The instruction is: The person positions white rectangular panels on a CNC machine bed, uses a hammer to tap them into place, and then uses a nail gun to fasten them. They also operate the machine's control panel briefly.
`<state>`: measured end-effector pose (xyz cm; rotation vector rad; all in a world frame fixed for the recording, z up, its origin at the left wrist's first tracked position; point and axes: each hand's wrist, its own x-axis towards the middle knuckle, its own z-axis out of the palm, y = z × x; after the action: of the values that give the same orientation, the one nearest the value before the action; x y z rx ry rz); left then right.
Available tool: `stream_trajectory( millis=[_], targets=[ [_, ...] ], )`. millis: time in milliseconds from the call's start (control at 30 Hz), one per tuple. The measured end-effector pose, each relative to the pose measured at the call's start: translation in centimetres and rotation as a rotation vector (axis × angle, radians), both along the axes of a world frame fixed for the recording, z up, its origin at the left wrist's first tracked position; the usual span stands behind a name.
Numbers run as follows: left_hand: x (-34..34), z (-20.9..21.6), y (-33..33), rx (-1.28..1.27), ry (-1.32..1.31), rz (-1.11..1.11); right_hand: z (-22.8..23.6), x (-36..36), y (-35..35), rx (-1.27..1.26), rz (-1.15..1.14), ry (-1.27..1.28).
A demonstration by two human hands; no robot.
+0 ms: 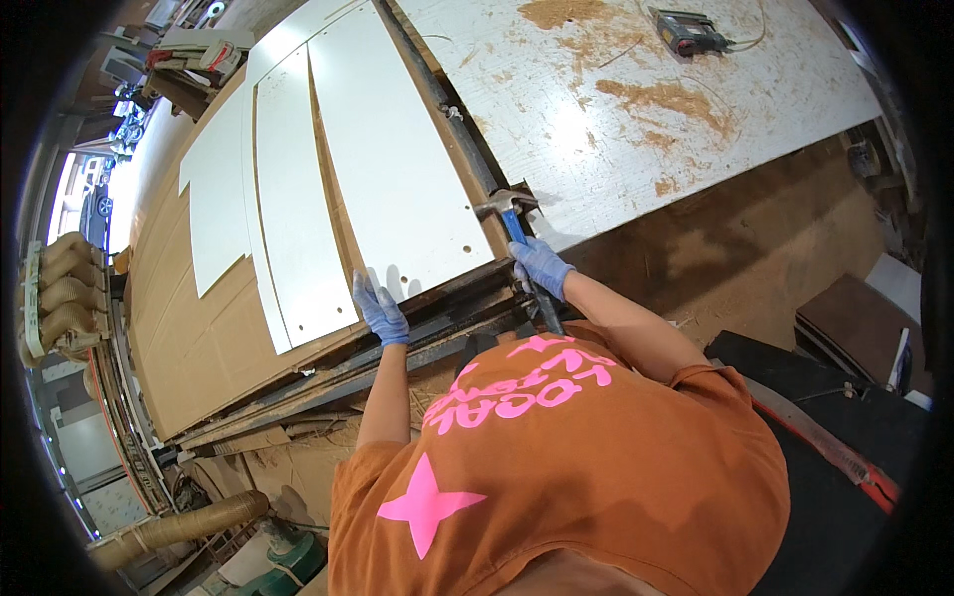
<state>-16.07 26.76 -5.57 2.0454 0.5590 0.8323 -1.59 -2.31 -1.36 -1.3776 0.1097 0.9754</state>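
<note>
My right hand (pixel 542 268), in a thin blue glove, is closed around the handle of a claw hammer (pixel 513 224). The hammer's metal head lies by the black rail at the near right corner of a wide white panel (pixel 397 149). Several small round holes show near that panel's front edge. My left hand (pixel 382 312), gloved alike, has its fingers stretched out at the panel's front edge, near the gap beside a narrower white panel (pixel 290 199). It appears to hold nothing. Another white panel (pixel 219 189) with a notched outline lies farther left.
Brown cardboard (pixel 164 318) lies under the panels. On the right, a white worktable (pixel 596 159) carries sawdust and a dark corded power tool (pixel 688 34). Ribbed hoses (pixel 70 288) stand at the left. A red and grey tool (pixel 845 462) rests on a black surface at the lower right.
</note>
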Motion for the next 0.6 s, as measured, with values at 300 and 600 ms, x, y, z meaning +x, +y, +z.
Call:
stream_trajectory(
  millis=[300,600],
  targets=[
    [0.7,0.3,0.0,-0.08,0.074,0.157,0.9,-0.2,0.8,-0.035,0.023,-0.004],
    [1.8,6.4,-2.7,0.08,0.574,0.188,-0.9,4.9,-3.3,-0.064,-0.152,-0.162]
  ],
)
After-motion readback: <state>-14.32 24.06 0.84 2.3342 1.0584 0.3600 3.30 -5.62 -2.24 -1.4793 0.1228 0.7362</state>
